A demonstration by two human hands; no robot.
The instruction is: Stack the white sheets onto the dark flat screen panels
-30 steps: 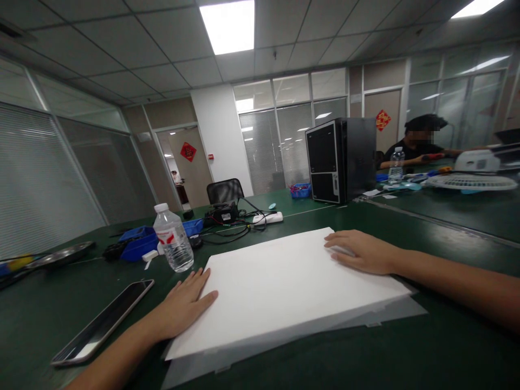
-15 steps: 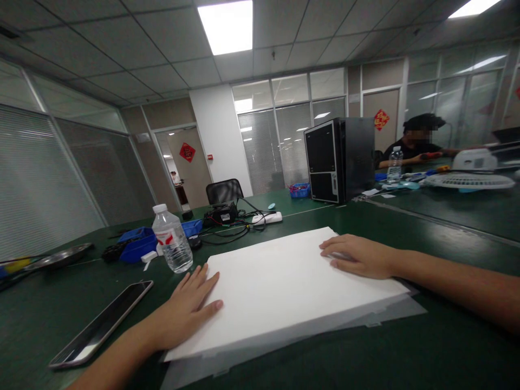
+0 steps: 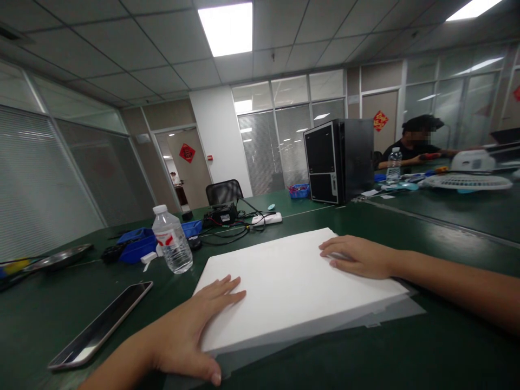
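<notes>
We are looking at a stack of white sheets (image 3: 280, 287) lying centre-near on the green worktop (image 3: 406, 357), a translucent sheet (image 3: 396, 313) showing from under its near and right edges. Our left hand (image 3: 189, 325) is lying open across the stack's left side, fingers spreading over the top and thumb reaching out past the near left corner. Our right hand (image 3: 363, 257) is resting open on the right side, palm down, fingers pointing left. Neither hand is gripping anything.

Containers: left of the stack, a clear capped bottle (image 3: 174, 246) is standing upright; we are not able to tell its fill level. Left of it, a blue bin (image 3: 138, 250) is sitting beside dark items; we are not making out what is inside. Behind the bottle, another blue bin (image 3: 193, 228) is showing only partly. Farther off, a small blue basket (image 3: 299, 192) is holding thin reddish pieces, just left of the computer tower (image 3: 341, 162). Far right, a second clear bottle (image 3: 394, 167) is standing near a seated person (image 3: 400, 149), who is holding something red.

A phone (image 3: 101, 325) is lying near left; a white power strip (image 3: 267, 218) is sitting beyond the stack among black cables.
</notes>
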